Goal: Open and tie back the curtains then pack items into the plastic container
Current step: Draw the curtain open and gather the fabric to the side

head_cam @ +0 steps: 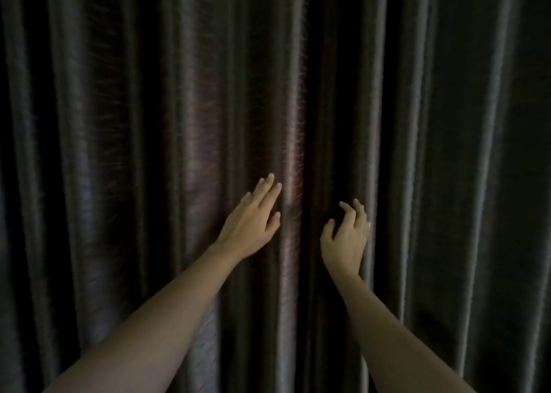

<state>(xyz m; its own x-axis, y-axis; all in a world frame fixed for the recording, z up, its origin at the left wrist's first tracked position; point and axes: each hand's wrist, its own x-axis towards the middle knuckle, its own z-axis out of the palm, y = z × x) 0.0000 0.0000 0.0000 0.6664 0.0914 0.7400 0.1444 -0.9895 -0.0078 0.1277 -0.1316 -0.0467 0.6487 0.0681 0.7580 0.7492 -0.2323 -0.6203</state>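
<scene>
Facing dark, shiny curtains point(149, 124) hanging shut in deep pleats and filling the whole view. Got the left hand point(250, 225) laid flat on the cloth, fingers straight and close together, just left of the middle fold point(293, 154). Got the right hand point(347, 239) close beside it, fingers apart and half curled, hooking toward a pleat but not visibly pinching any cloth. Looks like hunting for the split between the two panels, so barely at the start of the job.

To do it well: feel for the actual free edge first instead of just shoving a pleat sideways. Hook fingers behind each edge, take a decent handful, then pull apart level and steady, not downward, to avoid yanking on the fittings up top (out of view). Probably slippery fabric, so grip firm. Gather each side into a neat bunch before tying.

As for the room: pretty dim, with only a faint sheen on the pleats near the middle. Can't see any floor, wall, window, tie-backs or the plastic container from here, nothing but cloth. Expect to look around for those after letting some light in.
</scene>
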